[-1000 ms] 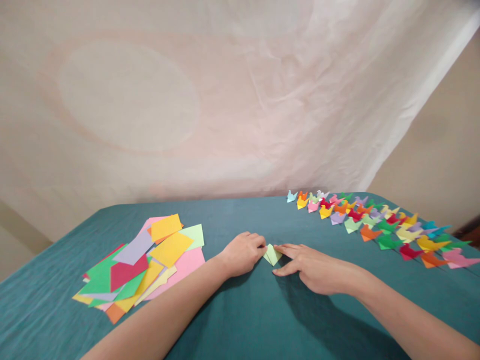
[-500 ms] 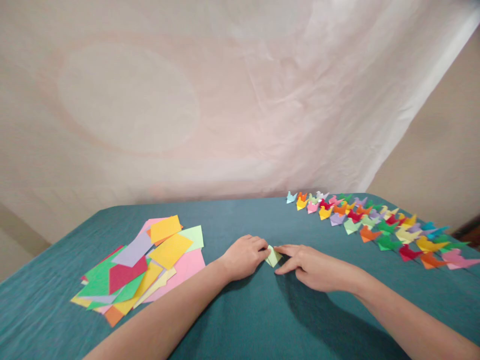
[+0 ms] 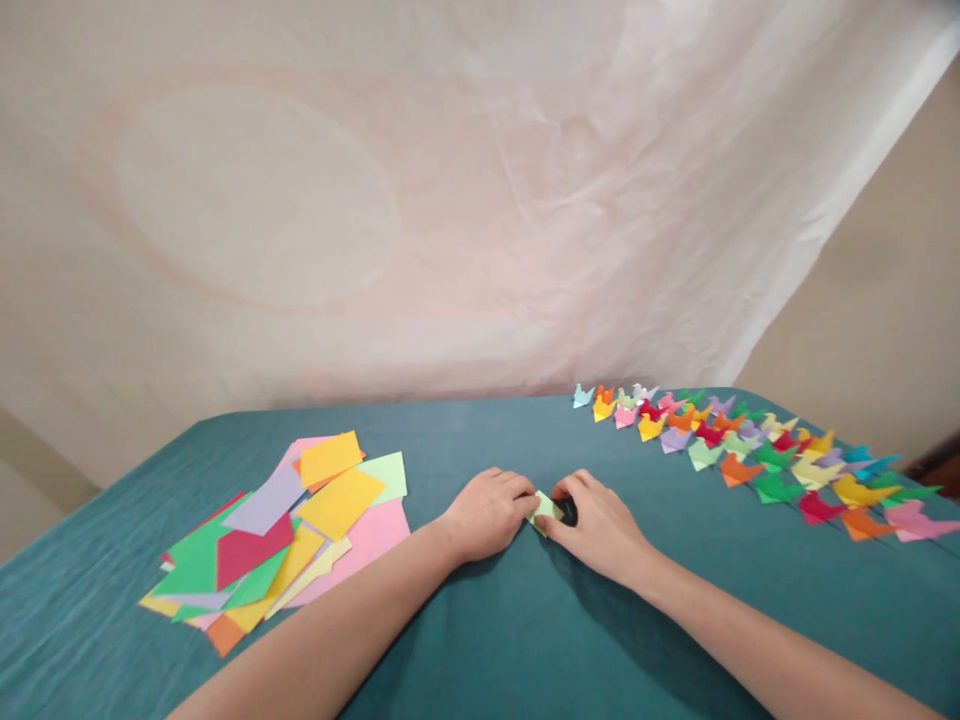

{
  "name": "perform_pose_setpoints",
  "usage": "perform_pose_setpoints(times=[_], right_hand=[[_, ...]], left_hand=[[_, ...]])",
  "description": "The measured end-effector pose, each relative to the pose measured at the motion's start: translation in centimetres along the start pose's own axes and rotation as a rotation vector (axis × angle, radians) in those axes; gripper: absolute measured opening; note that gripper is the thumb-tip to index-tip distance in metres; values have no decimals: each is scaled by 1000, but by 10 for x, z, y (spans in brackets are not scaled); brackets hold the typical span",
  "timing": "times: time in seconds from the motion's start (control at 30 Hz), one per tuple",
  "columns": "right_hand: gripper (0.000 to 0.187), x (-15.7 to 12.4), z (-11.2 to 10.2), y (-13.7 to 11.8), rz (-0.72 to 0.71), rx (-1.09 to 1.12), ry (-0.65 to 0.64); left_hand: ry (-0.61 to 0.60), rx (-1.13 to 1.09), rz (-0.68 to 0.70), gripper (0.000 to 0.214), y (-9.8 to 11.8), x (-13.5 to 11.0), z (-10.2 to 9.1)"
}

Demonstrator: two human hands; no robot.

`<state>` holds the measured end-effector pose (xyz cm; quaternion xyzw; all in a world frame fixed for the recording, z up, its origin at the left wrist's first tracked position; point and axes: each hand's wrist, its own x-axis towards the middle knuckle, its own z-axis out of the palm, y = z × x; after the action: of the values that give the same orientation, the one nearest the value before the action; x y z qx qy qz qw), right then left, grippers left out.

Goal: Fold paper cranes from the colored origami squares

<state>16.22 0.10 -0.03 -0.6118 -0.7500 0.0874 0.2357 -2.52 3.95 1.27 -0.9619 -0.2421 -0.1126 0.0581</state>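
A small folded piece of pale green paper (image 3: 547,507) lies on the teal cloth between my hands. My left hand (image 3: 491,512) rests on the table, its fingertips pressing the paper's left edge. From the other side, my right hand (image 3: 600,522) curls with thumb and index finger on the paper's right part, the thumb at its lower edge. The fingers cover parts of the paper, so its full folded shape is hidden.
To the left lies a loose pile of coloured paper sheets (image 3: 255,550), partly behind my left forearm. Rows of small folded paper birds (image 3: 776,487) in many colours stand at the right. A pale cloth sheet (image 3: 450,200) hangs behind the teal-covered table (image 3: 465,640).
My right hand has drawn its stretched fingers into a pinch on the paper, the wrist shifting left. My left hand has stayed in place.
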Motion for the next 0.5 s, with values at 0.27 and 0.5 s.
perform_pose_setpoints(times=[0.27,0.5], right_hand=[[22,-4,3,-1,-27,46,57],[16,-4,9,-2,-13,421,42]], left_hand=[[52,-177,-93,36,-1,-1,3],[121,-239,-72,37,-3,-1,1]])
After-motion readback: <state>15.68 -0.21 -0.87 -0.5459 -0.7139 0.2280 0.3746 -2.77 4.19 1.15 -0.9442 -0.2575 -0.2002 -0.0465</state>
